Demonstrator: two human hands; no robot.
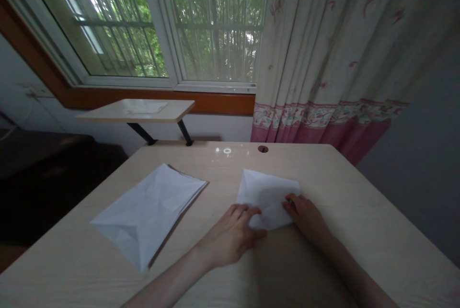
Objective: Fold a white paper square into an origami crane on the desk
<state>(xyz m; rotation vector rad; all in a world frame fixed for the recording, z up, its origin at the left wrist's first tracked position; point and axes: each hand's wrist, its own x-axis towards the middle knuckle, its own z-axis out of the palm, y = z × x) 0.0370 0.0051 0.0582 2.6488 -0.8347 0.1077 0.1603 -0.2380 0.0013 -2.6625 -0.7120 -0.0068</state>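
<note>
Left hand [233,233] flat, fingers spread, pressing near-left edge of folded paper [268,198]. Right hand [305,217] flat on its near-right corner, gripping nothing. Paper on desk [323,260]. Paper stack [151,212] well left; shelf [136,110], window [212,25] beyond.

Bare desk [359,212] is lying open R of the folded paper [268,193] & behind it up to the cable hole [263,149]. L of the paper, a creased sheet stack [151,212] is taking up room, w/ a free strip running between. Left hand [233,236] & right hand [305,217] are blocking the paper's near edge.
</note>
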